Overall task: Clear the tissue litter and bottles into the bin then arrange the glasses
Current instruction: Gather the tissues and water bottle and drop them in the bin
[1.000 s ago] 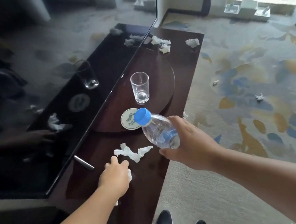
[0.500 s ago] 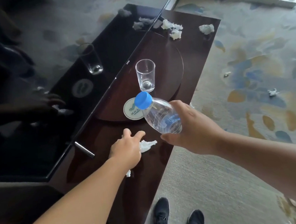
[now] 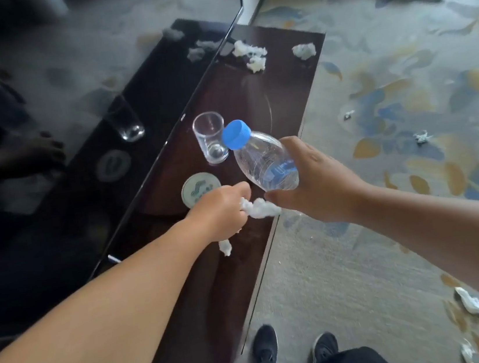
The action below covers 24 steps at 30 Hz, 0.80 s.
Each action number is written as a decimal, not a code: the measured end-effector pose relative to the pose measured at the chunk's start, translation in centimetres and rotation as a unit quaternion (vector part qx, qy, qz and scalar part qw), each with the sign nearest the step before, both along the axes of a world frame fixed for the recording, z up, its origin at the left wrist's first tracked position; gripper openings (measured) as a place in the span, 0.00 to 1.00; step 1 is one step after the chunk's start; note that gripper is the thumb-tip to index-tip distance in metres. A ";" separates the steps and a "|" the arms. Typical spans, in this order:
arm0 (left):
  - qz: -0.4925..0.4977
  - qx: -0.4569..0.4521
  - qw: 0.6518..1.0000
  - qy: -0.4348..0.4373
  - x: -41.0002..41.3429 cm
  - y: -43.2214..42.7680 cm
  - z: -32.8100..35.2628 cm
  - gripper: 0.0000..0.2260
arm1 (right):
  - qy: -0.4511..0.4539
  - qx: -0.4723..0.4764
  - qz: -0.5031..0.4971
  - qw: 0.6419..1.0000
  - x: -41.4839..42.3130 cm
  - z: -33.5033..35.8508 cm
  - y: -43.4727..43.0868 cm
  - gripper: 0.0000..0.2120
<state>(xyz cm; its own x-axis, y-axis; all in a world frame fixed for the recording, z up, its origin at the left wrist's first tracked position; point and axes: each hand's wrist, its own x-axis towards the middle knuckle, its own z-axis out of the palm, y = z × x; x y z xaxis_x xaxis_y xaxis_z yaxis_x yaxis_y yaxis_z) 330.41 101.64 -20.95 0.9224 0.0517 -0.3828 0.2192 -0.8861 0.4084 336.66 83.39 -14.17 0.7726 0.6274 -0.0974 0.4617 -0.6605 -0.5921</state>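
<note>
Left fingers [image 3: 240, 188] are curled and pinching a crumpled white tissue [image 3: 260, 209], which sticks out toward the right thumb and nearly touches it. Another white scrap [image 3: 225, 247] shows under the left hand [image 3: 221, 211]; whether it hangs from the grip or lies on the wood, can't tell.

Right fingers [image 3: 292, 145] are wrapped round a clear bottle [image 3: 266, 161], blue cap [image 3: 236, 134] tilted up and away to the left. The right hand [image 3: 317, 180] sits right over the table's front edge, half above the carpet [image 3: 351, 273].

Just beyond the cap stands an empty glass [image 3: 210, 138], upright. A round coaster [image 3: 201, 188] lies just past the left knuckles, partly hidden by them.

The dark wood table [image 3: 281, 90] is a narrow strip. On the outer side of the left fingers it's hemmed in by a glossy black screen [image 3: 53, 212] that mirrors the glass and coaster. Well beyond both hands, near the table's far end, sit more tissue wads [image 3: 250, 56] and one [image 3: 304, 51] close to the carpet-side edge.

Out past the right hand it's all carpet with small litter bits [image 3: 422, 136], plus crumpled pieces [image 3: 470, 303] under the right forearm. The person's black shoes [image 3: 264, 345] stand by the table's near corner.
</note>
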 end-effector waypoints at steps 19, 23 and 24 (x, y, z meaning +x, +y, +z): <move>-0.020 0.064 0.992 -0.107 31.6 -18.4 7.2 0.09 | -0.017 0.051 -0.073 0.996 30.6 3.5 -20.7 0.34; -0.015 0.085 0.988 -0.130 37.8 -19.5 8.7 0.08 | -0.019 0.079 -0.103 0.991 37.4 4.1 -22.9 0.33; -0.005 0.090 0.987 -0.137 39.4 -19.5 9.1 0.07 | -0.021 0.079 -0.101 0.992 38.9 4.2 -23.0 0.33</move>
<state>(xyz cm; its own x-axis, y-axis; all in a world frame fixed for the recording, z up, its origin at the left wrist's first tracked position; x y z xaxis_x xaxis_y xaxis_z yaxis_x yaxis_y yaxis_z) 369.78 82.15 -11.85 0.9907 0.0859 -0.1054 0.1130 -0.9513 0.2867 375.54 60.41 -10.00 0.8853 0.4645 0.0235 0.3554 -0.6430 -0.6784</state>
